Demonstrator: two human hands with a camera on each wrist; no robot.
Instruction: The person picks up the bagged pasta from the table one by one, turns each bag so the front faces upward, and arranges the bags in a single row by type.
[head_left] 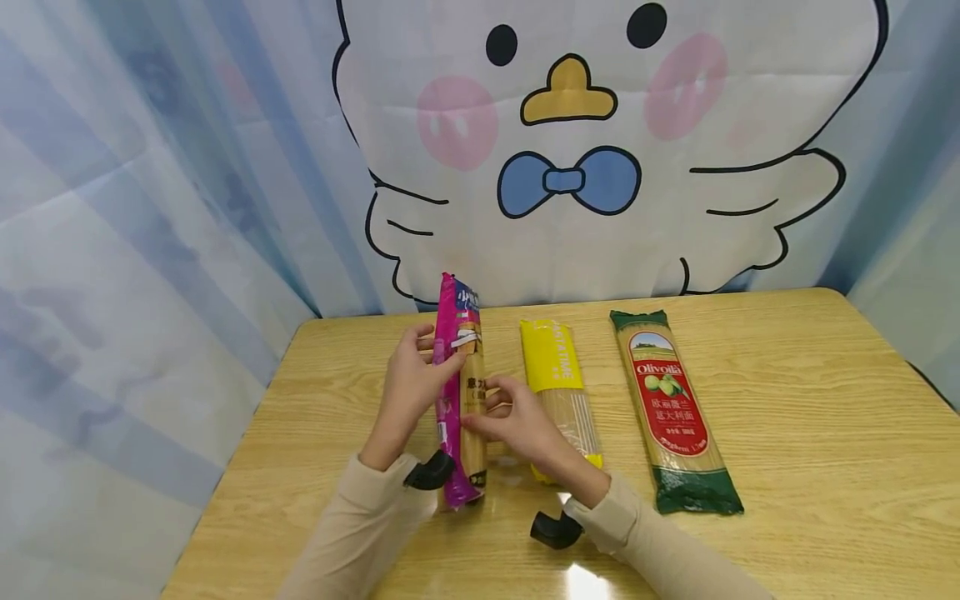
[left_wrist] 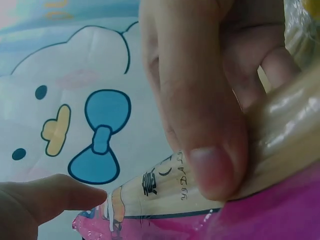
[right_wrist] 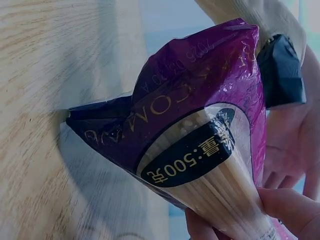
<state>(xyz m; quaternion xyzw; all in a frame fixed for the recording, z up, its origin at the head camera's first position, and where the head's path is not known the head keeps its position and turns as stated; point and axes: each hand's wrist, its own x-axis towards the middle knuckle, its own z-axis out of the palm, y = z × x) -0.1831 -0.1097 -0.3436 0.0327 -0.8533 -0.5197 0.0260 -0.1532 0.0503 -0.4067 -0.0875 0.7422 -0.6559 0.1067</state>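
Note:
A spaghetti pack (head_left: 472,400) with a magenta wrapper and a see-through front is held lengthwise at the left of the table. My left hand (head_left: 416,379) grips its upper part, thumb across the front and fingers behind the magenta side. Lower down, my right hand (head_left: 525,421) pinches the right side between thumb and fingers. Both thumbs press the film in the left wrist view, the right thumb (left_wrist: 215,170) being closer. In the right wrist view, the pack's purple bottom end (right_wrist: 200,80) points toward me, close over the wood, with a "500" label.
Just right of the right hand lies a yellow spaghetti pack (head_left: 551,358), partly behind that wrist. Farther right is a green-ended spaghetti pack (head_left: 675,408) with a red label. The wooden table (head_left: 825,433) meets a printed curtain (head_left: 600,250) at the back. Black mounts (head_left: 557,530) sit at both wrists.

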